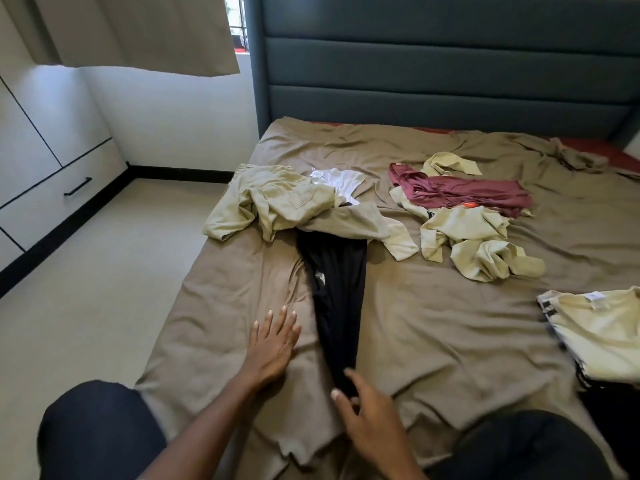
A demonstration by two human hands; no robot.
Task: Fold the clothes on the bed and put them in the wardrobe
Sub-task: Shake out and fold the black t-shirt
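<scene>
My right hand [367,420] grips the near end of the black garment [337,292], whose far end lies under the khaki heap [284,202]. My left hand [273,344] rests flat and open just beside it. It looks light and limp, so I'd hold its corners.

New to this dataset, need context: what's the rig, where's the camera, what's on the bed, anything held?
No robot here: a person works with bare hands. The one picture comes from a wide-angle camera worn on their head, looking forward and down. The left hand lies flat on the brown bedsheet. The right hand grips the near end of a black garment, whose far end runs under a khaki garment. Also on the bed: a white garment, a maroon garment, a pale crumpled garment and, at the right edge, a folded stack. White cabinets stand at the left.
</scene>
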